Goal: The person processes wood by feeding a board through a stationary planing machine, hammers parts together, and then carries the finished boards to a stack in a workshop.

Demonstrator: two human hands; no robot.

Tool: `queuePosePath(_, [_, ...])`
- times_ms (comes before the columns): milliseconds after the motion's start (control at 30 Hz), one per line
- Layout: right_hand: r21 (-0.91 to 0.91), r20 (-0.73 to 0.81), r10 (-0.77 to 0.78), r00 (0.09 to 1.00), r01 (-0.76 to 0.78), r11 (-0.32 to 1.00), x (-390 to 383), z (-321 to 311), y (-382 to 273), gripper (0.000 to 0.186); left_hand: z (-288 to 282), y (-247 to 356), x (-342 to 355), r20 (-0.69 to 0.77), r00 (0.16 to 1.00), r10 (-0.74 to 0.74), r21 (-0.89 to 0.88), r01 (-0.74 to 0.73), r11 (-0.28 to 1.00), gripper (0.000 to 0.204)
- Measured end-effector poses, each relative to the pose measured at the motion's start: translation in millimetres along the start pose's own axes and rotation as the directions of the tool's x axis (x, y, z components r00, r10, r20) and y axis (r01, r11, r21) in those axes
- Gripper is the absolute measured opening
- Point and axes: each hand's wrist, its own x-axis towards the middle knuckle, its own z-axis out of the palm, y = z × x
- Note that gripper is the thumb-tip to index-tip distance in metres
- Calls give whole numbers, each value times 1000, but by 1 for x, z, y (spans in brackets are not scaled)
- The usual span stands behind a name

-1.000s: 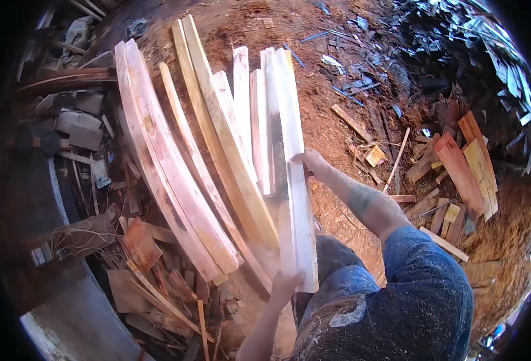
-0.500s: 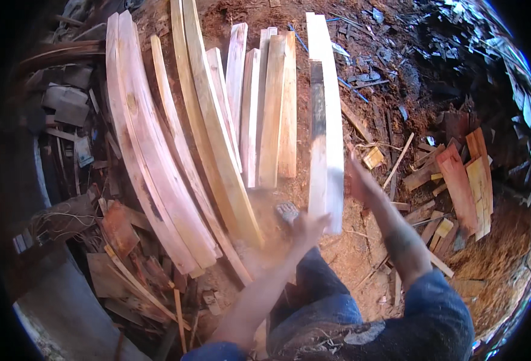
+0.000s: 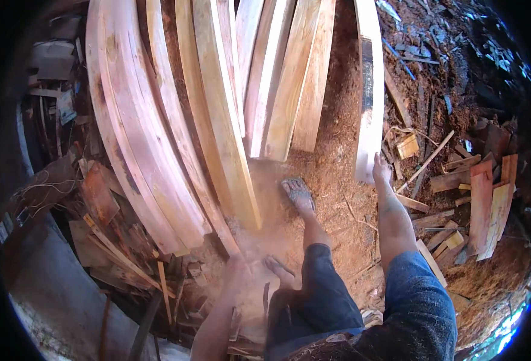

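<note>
1. The right hand (image 3: pixel 383 172) touches the near end of a pale plank (image 3: pixel 367 129) with a dark patch; whether its fingers close around the wood, I cannot tell.
2. That plank is over the brown ground (image 3: pixel 337 159), to the right of the row of boards and apart from its nearest board (image 3: pixel 314 96).
3. The left hand (image 3: pixel 237 269), blurred, is at the near end of a narrow strip (image 3: pixel 199 174); its fingers' state cannot be told.
4. Wood offcuts (image 3: pixel 487 204) lie at right.
</note>
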Motion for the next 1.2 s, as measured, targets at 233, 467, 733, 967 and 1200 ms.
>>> queuePosePath(233, [597, 714, -54, 698, -568, 567, -122, 188, -131, 71, -68, -154, -100, -198, 922, -332, -271, 274, 923, 40])
queuePosePath(467, [673, 708, -272, 652, -739, -17, -154, 290, -217, 47, 33, -115, -143, 129, 871, -475, -294, 491, 820, 41])
queuePosePath(733, [876, 274, -436, 857, -35, 481, -177, 84, -177, 39, 16, -24, -60, 72, 996, -52, -12, 53, 999, 38])
queuePosePath(967, [424, 182, -97, 979, 11, 905, -333, -289, -74, 45, 165, 157, 45, 464, 879, 108, -177, -27, 984, 42])
queuePosePath(1200, [-21, 139, -354, 925, 360, 933, -485, -475, 3, 56, 339, 186, 33, 613, 669, 419, -442, -149, 885, 59])
